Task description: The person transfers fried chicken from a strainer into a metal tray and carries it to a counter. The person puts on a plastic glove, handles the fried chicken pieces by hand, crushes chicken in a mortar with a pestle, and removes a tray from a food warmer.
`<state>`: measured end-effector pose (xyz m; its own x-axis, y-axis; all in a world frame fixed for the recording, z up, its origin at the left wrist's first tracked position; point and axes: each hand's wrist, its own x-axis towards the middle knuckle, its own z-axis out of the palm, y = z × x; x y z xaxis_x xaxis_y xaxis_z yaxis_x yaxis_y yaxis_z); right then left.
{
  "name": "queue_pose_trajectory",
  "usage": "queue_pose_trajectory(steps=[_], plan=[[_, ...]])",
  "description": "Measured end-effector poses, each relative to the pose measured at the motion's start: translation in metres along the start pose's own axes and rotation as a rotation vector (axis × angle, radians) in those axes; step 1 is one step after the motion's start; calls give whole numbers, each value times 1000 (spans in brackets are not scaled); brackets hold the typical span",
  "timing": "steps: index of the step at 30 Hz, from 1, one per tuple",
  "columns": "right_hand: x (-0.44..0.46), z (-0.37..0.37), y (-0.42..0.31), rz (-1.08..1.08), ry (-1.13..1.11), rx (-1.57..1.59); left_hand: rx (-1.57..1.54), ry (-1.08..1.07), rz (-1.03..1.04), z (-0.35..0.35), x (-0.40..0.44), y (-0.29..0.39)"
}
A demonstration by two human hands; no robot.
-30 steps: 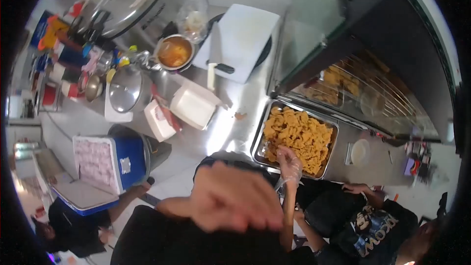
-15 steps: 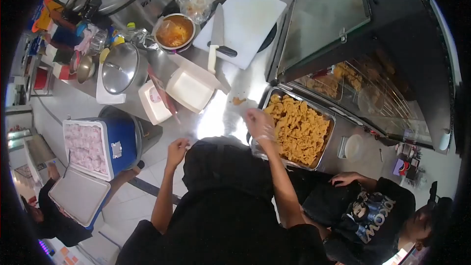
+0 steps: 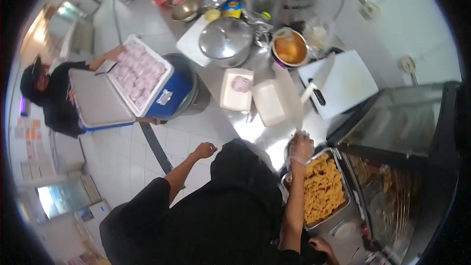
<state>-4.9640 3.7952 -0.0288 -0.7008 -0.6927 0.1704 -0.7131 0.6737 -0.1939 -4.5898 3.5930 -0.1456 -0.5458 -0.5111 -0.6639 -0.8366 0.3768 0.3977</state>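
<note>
My left hand (image 3: 204,150) hangs over the floor left of my body, its fingers curled in; whether anything is inside is too small to tell. My right hand (image 3: 300,148) wears a clear plastic glove and is over the near edge of the counter, at the upper left corner of a metal tray (image 3: 346,194) of fried pieces (image 3: 323,189). Its fingers are bent downward and blurred, so their grip is unclear. Beyond it stand an open paper box (image 3: 270,103) and a smaller box (image 3: 237,90) with a round print.
A knife (image 3: 316,83) lies on a white cutting board (image 3: 343,86). Behind the boxes are a lidded pot (image 3: 226,41) and a bowl of orange sauce (image 3: 290,49). A glass display case (image 3: 392,122) stands right. At left, a person (image 3: 54,93) reaches into a blue cooler (image 3: 174,93).
The view has swung toward the left, so the cooler and boxes sit farther right. My left hand, earlier raised near the camera, is now low beside my body. My right hand has left the fried pieces.
</note>
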Motion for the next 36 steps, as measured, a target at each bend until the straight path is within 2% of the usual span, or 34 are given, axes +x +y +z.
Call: queue_pose_trajectory(steps=[2,5,6,8,12,15,16,17,18,19,20,21,22,24,26,27,28,29,30,32,33,34,36], plan=[[2,2,4,-23,-5,-5,11,-5,-17,8,-7,-18],[-1,7,6,47,0,6,-97,-84,-153,7,-20,-22],[-2,7,9,33,4,8,-108,-73,-158,13,-20,-25],[-7,9,11,158,-109,147,4,-31,-112,17,-25,-26],[-19,2,14,217,-153,275,-38,-39,-150,33,-21,-18],[-12,-52,-12,801,-445,745,-80,-19,-108,34,-24,0],[-18,-53,-2,787,-460,869,-103,-9,-104,31,-26,9],[-47,10,35,778,-294,1282,-111,4,-102,33,-24,13],[-53,-25,21,767,-304,1624,-124,22,-108,39,-22,12],[-59,-26,30,712,-427,1818,-111,52,-89,39,-19,10],[-69,-17,38,785,-405,1978,-99,74,-69,45,-19,10],[-81,-25,39,485,-377,2096,-116,98,-90,45,-22,14],[-82,-30,38,463,-400,2102,-125,119,-103,40,-24,17],[-97,-45,48,562,-404,2190,-284,107,-153,43,-28,25],[-99,-60,40,722,-325,2128,-305,238,11,45,-30,28],[-102,-81,31,820,-252,2116,-420,236,-45,34,-38,43],[-108,-68,45,701,-284,2279,-375,340,71,51,-27,33],[-115,-61,50,804,-223,2334,-442,328,112,36,-32,48],[-124,-85,61,870,-273,2284,-377,328,102,29,-35,58],[-151,-172,94,867,-656,1970,-282,305,191,19,-34,81],[-164,-214,106,796,-903,1764,-348,284,160,15,-40,90],[-171,-249,116,672,-1136,1562,-410,270,122,10,-41,95],[-170,-294,125,418,-1406,1316,-389,237,193,11,-42,99]])
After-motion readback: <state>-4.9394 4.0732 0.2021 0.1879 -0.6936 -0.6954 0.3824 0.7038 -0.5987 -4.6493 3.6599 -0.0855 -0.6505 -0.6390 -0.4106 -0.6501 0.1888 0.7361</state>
